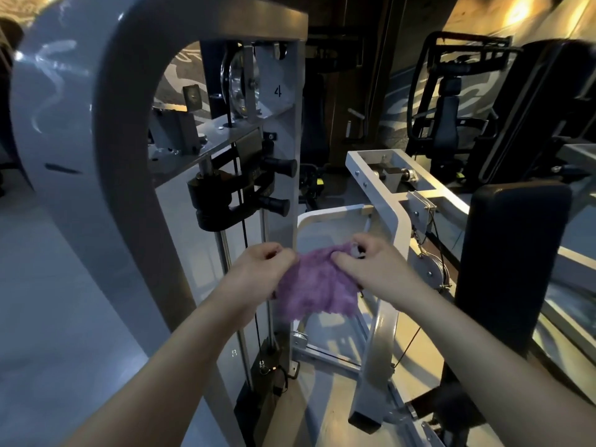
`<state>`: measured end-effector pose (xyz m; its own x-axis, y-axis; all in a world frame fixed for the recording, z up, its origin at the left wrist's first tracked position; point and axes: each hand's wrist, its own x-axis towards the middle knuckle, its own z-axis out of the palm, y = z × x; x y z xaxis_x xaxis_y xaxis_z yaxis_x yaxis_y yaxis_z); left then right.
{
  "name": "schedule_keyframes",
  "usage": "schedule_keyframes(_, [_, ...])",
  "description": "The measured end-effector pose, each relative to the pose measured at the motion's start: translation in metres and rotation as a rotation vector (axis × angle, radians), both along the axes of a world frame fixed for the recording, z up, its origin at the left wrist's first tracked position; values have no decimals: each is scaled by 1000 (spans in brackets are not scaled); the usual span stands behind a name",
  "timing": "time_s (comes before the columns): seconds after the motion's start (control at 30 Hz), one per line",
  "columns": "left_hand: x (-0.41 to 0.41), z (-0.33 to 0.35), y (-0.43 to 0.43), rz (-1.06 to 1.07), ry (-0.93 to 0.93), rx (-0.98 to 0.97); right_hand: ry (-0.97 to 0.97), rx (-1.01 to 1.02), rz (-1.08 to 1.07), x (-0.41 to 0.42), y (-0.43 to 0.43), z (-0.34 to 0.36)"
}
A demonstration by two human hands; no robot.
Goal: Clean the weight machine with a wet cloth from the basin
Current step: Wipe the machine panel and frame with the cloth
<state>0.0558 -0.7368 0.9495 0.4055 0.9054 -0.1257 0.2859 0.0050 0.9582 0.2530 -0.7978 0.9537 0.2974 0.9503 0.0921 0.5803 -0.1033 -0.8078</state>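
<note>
The purple cloth hangs just below the middle of the view, stretched between both hands in front of the weight machine, clear of its white frame. Its top edge is pulled fairly taut and its lower edge hangs ragged and loose.

The left hand is at the cloth's 9 o'clock side, fingers curled in and pinching the upper left corner, knuckles turned upward. The right hand is at the 3 o'clock side, thumb and fingers clamped on the upper right corner, with a bit of fabric bunched above the fingertips. Both bare forearms reach in from the lower edge, the left from about 7 o'clock and the right from about 5 o'clock, converging on the cloth.

At 12 o'clock from the cloth, the machine's white upright bears a number 4, with a metal pulley beside it. Below these sit two black knobs and a black weight block on guide rods. A broad pale curved shroud fills the 10 o'clock area. At 3 o'clock stands a black upholstered pad, with a white lever frame at 1 o'clock. Another dark machine stands at 2 o'clock, well apart.
</note>
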Motion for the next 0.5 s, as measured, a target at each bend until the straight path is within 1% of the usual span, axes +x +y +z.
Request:
schedule_keyframes(0.03, [0,0,-1,-8,-5,2,30,2,33,-7,2,-2])
schedule_keyframes(0.1, [-1,4,-2,-35,-63,-5,170,-2,146,-22,2,-2])
schedule_keyframes(0.13, [-2,8,-2,-43,-112,-26,184,1,205,-27,3,0])
schedule_keyframes(0.17, [-5,13,-2,-38,-163,-60,151,6,242,-30,4,1])
schedule_keyframes(0.23, [-13,26,2,-18,-267,-137,148,51,232,-34,8,6])
schedule_keyframes(0.27, [-18,33,3,-33,-303,-164,200,82,212,-34,11,10])
schedule_keyframes(0.33, [-28,50,-1,-101,-309,-166,349,119,171,-38,15,20])
schedule_keyframes(0.4, [-37,69,-10,-150,-294,-103,488,159,188,-46,18,33])
schedule_keyframes(0.43, [-41,80,-18,-164,-273,-42,524,189,200,-51,18,41])
schedule_keyframes(0.5, [-53,100,-37,-155,-158,178,537,254,201,-64,16,57])
